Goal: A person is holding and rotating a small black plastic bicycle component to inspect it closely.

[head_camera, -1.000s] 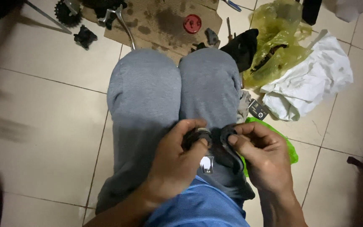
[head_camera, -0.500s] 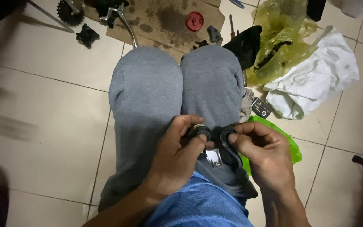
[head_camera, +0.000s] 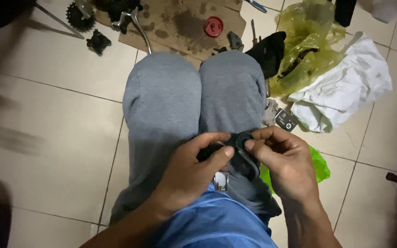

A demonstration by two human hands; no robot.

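Both grips pinch closed: left hand [head_camera: 187,177] and right hand [head_camera: 286,160] on small black part [head_camera: 241,146] over lap; work looks mid-way, part unreleased.

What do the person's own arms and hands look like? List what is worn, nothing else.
Both forearms are bare, with no sleeves in view. The left hand and right hand wear no gloves; no rings, watch or wristband show. Fingernails are short.

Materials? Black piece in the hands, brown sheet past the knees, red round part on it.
Black piece, pinched by left hand and right hand: looks like soft dark cloth or rubber, matte; unclear. Brown sheet: cardboard, dull, dark-stained. Red round part: probably plastic, smooth, evenly coloured.
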